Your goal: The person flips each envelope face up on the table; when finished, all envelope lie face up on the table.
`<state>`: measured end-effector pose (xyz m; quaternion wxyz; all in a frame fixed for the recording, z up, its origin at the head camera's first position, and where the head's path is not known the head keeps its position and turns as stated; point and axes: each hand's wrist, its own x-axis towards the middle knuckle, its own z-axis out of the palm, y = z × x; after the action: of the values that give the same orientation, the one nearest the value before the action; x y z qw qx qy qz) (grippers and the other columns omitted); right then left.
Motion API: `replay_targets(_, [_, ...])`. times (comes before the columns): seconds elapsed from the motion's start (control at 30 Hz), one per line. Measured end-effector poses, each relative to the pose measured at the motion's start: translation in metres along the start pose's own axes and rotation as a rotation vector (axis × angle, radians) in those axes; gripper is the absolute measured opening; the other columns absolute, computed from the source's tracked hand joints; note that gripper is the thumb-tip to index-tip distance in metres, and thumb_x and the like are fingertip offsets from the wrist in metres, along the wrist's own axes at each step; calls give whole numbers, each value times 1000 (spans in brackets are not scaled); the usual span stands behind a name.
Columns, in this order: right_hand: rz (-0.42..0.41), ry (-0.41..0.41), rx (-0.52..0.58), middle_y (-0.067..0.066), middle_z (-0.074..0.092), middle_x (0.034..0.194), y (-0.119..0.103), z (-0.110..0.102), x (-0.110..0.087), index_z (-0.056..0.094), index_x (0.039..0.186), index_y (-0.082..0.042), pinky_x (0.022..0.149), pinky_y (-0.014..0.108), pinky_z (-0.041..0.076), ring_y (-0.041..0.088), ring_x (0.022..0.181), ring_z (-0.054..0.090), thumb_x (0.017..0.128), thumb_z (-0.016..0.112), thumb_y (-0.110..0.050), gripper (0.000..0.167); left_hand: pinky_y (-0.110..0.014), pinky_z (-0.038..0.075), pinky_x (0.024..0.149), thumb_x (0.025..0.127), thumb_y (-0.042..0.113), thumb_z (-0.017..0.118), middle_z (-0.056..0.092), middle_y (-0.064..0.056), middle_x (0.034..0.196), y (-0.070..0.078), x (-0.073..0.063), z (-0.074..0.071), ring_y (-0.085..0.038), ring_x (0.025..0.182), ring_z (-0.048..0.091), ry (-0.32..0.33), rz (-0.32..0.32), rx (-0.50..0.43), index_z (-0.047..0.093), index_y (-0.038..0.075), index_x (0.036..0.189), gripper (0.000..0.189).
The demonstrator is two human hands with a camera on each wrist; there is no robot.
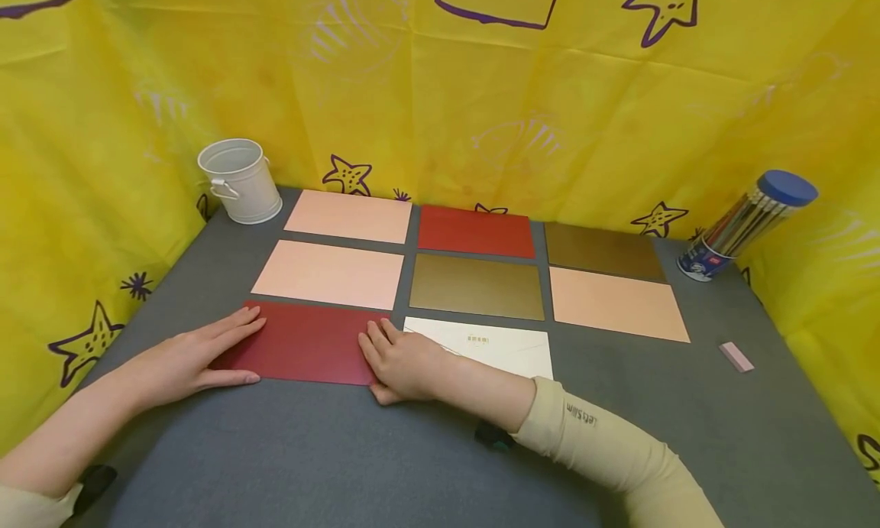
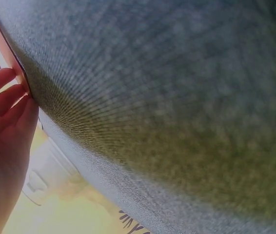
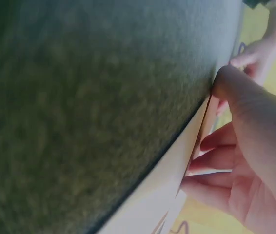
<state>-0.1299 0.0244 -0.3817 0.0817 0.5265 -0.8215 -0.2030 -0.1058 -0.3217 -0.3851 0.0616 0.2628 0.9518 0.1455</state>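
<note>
A dark red envelope (image 1: 312, 343) lies flat at the front left of the grey table. My left hand (image 1: 195, 357) touches its left side, the fingers extended along the top corner and the thumb near the lower edge. At the opposite end my right hand (image 1: 406, 360) rests with fingertips on the envelope's right edge and thumb by its lower corner. Under the right forearm, partly covered, is a white envelope (image 1: 509, 344) with small gold print. In the right wrist view, the thumb and fingers of my right hand (image 3: 255, 151) lie along the envelope's edge.
Behind are pale pink (image 1: 330, 272), bright red (image 1: 474, 232) and olive-gold (image 1: 477, 287) envelopes in rows. A white bucket (image 1: 241, 184) stands back left, a tub of pencils (image 1: 745, 222) back right. A pink eraser (image 1: 736, 357) lies at right. Yellow cloth (image 1: 447, 92) encloses the table.
</note>
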Motion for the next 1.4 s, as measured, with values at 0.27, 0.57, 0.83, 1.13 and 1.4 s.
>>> replay_targets(0.27, [-39,101,-117,14,59,132,-5,4,0,55,137,-4,92,26,50,27,115,61,96,43,-43,58,-6,25,101,81,46,76,38,-12,152,-9,-2,4,-1,140,27,83,78,-59,46,18,147,77])
replay_targets(0.57, [-59,99,-97,14,58,133,-1,3,1,54,138,-3,92,27,51,27,116,61,97,41,-38,56,0,14,100,79,37,80,38,-13,152,-16,-3,6,12,137,16,123,149,-125,47,17,146,78])
replay_targets(0.83, [-29,207,91,8,65,125,11,4,-1,61,129,-6,86,28,54,21,111,64,98,55,-31,41,0,14,100,79,37,81,40,-11,151,-17,-4,6,10,137,19,135,159,-97,50,20,144,74])
replay_targets(1.13, [109,388,603,-2,71,108,24,4,0,66,120,-10,72,22,54,7,85,69,99,57,-21,25,-3,32,94,80,1,78,65,0,125,-9,-3,-8,10,120,48,359,157,-154,66,20,129,54])
replay_targets(1.4, [357,414,1183,-5,56,64,34,9,2,66,88,-8,53,20,37,4,54,45,99,58,-27,23,-8,47,71,84,-5,71,74,3,91,5,1,-18,2,81,65,454,38,-307,75,14,107,30])
